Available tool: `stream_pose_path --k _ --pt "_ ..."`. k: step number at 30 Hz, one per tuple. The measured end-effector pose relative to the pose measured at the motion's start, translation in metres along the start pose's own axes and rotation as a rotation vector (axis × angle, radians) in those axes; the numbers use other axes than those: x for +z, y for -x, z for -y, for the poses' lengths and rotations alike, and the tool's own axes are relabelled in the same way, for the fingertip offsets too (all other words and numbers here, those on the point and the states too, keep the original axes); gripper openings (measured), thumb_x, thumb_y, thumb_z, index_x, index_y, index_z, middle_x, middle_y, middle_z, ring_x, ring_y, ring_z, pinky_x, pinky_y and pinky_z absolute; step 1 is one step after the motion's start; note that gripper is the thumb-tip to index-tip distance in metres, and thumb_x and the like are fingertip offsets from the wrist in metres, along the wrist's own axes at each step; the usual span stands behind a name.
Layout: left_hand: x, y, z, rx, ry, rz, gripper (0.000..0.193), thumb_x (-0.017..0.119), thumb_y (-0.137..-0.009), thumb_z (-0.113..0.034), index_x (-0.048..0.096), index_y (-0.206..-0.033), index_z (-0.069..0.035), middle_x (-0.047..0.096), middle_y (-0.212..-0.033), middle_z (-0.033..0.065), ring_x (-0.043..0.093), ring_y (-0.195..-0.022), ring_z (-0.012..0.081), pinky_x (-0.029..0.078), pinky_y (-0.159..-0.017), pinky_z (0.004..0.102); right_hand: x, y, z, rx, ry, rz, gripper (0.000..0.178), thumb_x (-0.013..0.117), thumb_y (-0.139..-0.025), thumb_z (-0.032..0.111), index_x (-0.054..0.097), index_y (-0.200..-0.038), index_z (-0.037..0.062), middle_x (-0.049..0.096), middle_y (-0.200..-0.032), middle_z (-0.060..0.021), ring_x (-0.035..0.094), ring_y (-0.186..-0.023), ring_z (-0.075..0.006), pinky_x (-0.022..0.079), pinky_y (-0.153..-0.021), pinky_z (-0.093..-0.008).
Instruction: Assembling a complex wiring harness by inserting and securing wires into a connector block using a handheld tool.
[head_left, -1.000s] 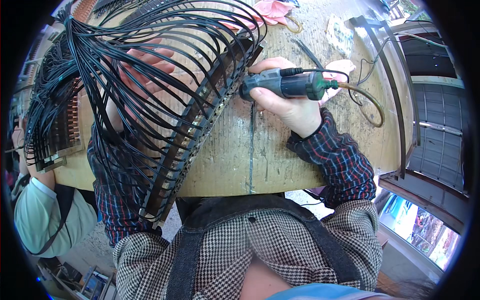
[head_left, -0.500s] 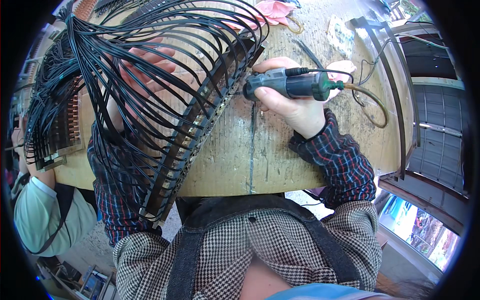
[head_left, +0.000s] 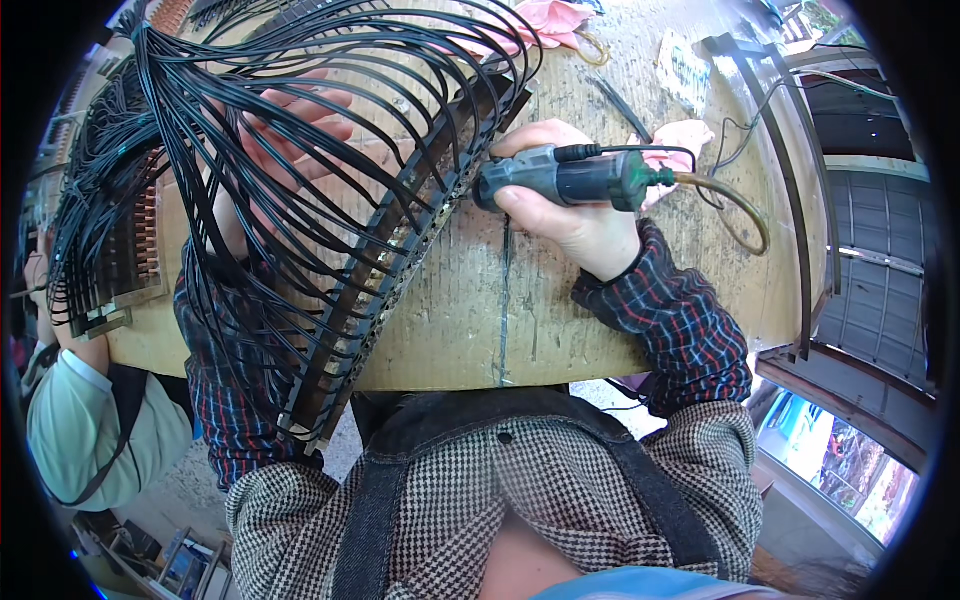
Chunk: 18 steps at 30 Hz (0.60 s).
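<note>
A long dark bar (head_left: 350, 290) with metal terminals along its edge lies slanted across the table in front of me. Many black wires (head_left: 270, 105) fan out from it and gather in a bundle at the upper left. Behind these wires my left hand (head_left: 300, 125) is partly covered; its fingers are stretched out and apart, with nothing seen in them. My right hand (head_left: 560, 205) is wrapped round a grey, cylindrical electric screwdriver (head_left: 560, 178), whose front end meets the bar's right edge. The tool's tip is too small to make out there.
A second wired bar (head_left: 145, 240) stands at the left, near a co-worker's arm in a pale sleeve (head_left: 85, 420). Pink cloth (head_left: 550, 25) lies at the far side of the wooden table (head_left: 450, 340). A brownish cable (head_left: 750, 215) loops from the tool. Dark metal strips (head_left: 790, 200) line the right.
My right hand has moved slightly left with the electric screwdriver, bringing its front end up to the bar. My left hand has hardly moved.
</note>
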<state>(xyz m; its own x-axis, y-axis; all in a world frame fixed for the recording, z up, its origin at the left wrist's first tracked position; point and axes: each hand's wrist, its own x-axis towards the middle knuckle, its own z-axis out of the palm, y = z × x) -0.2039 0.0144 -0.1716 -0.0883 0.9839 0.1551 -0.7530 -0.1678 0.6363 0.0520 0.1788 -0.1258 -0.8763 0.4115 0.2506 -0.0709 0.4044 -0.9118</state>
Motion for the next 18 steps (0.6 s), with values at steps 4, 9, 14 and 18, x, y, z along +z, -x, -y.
stream_pose_path --k 4,9,14,18 --pt "0.001 0.001 0.002 0.011 -0.03 -0.028 0.056 0.04 -0.095 -0.036 0.028 -0.136 0.0 0.047 -0.127 0.023 0.057 -0.106 0.0304 0.049 -0.091 0.0433 0.0 0.0 0.0 -0.002 0.008 -0.005 0.027 0.074 -0.072 0.014 0.064 -0.094 0.0028 0.06 -0.088 -0.0051 0.058 -0.08 -0.0136 0.048 -0.07 -0.0261" --pt "0.007 0.002 -0.001 0.012 -0.033 -0.027 0.056 0.039 -0.095 -0.036 0.029 -0.136 0.0 0.047 -0.127 0.023 0.057 -0.107 0.0302 0.049 -0.091 0.0431 -0.001 0.001 0.001 0.002 -0.019 -0.021 0.028 0.074 -0.071 0.013 0.064 -0.095 0.0022 0.06 -0.089 -0.0052 0.058 -0.08 -0.0137 0.048 -0.071 -0.0261" --pt "0.011 0.002 -0.003 0.005 -0.019 -0.007 0.055 0.038 -0.095 -0.036 0.03 -0.135 0.001 0.046 -0.128 0.0229 0.056 -0.108 0.0301 0.049 -0.091 0.043 -0.005 0.001 0.004 0.081 -0.021 0.061 0.032 0.068 -0.074 0.014 0.059 -0.101 -0.0001 0.055 -0.098 -0.0081 0.054 -0.089 -0.0159 0.044 -0.08 -0.0284" --pt "-0.001 0.002 -0.001 0.006 -0.042 -0.042 0.053 0.035 -0.096 -0.035 0.03 -0.135 0.001 0.046 -0.128 0.023 0.056 -0.108 0.0313 0.048 -0.092 0.0434 -0.002 0.003 0.004 0.115 -0.084 0.029 0.031 0.07 -0.073 0.013 0.06 -0.1 0.0005 0.056 -0.096 -0.007 0.055 -0.087 -0.0146 0.045 -0.077 -0.0273"
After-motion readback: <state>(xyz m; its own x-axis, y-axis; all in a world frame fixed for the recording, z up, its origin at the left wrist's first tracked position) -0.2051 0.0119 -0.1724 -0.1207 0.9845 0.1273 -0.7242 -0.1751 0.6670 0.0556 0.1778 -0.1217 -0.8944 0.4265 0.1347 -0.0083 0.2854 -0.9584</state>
